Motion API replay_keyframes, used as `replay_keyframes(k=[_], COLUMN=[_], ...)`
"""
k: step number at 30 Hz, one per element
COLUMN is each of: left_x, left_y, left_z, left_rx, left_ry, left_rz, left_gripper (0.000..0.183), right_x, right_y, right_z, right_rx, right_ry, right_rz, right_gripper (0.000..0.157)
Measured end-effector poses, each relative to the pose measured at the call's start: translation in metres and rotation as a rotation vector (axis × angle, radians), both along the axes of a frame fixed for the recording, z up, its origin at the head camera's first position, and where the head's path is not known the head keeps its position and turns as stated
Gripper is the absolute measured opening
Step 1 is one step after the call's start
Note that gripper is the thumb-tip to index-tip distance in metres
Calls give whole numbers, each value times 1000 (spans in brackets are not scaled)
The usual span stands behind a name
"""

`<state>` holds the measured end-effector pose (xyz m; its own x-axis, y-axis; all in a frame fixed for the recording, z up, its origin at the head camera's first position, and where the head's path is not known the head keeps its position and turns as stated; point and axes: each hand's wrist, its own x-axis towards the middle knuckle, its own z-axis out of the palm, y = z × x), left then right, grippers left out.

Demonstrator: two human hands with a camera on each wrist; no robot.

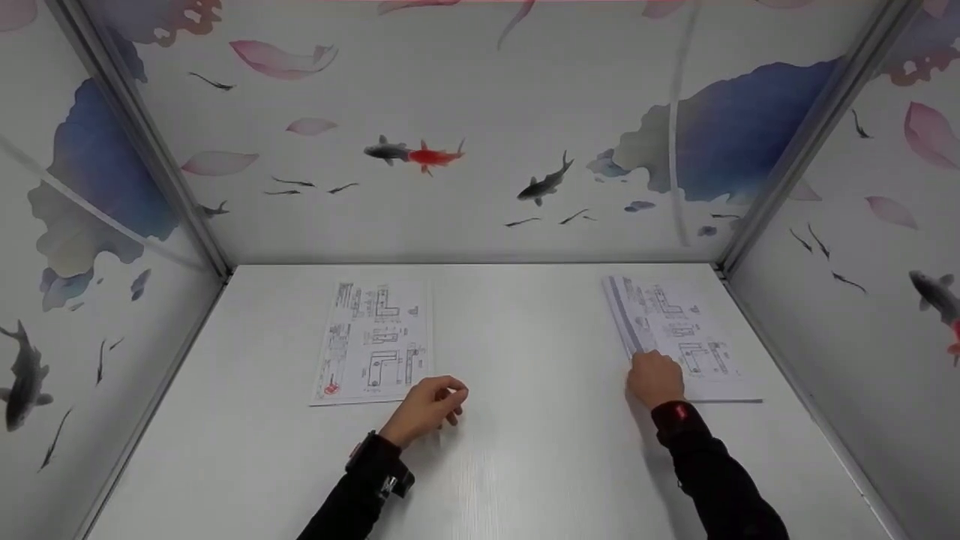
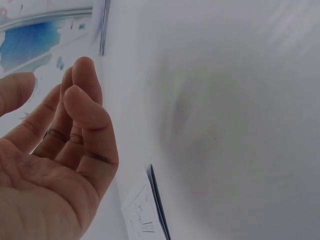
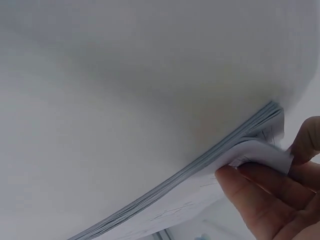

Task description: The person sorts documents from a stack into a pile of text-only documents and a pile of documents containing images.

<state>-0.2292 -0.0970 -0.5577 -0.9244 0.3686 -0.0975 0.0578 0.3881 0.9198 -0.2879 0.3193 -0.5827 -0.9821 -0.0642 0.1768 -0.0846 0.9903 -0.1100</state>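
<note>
On the right of the table lies a stack of printed drawing sheets [image 1: 694, 330]. At the stack's near left corner, my right hand [image 1: 655, 377] pinches the top paper sheet [image 3: 267, 157] between thumb and fingers. The right wrist view shows that sheet's corner curled up off the pages [image 3: 175, 180] beneath. A second pile of drawings [image 1: 352, 367], with a red mark at its near left corner, lies on the left. My left hand [image 1: 426, 406] hovers by that pile's near right corner, fingers loosely bent, holding nothing; its palm shows in the left wrist view.
The white table [image 1: 517, 337] is enclosed by a back panel [image 1: 465, 210] and two side panels printed with fish and petals. Metal corner posts [image 1: 161, 142] stand at the back left and back right. Table surface lies between the two paper piles.
</note>
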Motion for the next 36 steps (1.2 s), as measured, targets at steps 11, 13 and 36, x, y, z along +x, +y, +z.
replay_keyframes(k=[11,13,36], left_x=[1,0,1], left_y=[0,0,-5], left_z=[2,1,-2], left_rx=[19,17,13], left_ry=[-4,-7,-16], left_rz=[-11,-14,-11], left_gripper=[35,35,36], right_x=[-3,-4,8], right_y=[7,11,37], right_z=[3,3,-8], right_rx=[-18,-40,-316], right_ry=[-52,-56,-69], right_rz=[47,37,-162], right_gripper=[28,23,44])
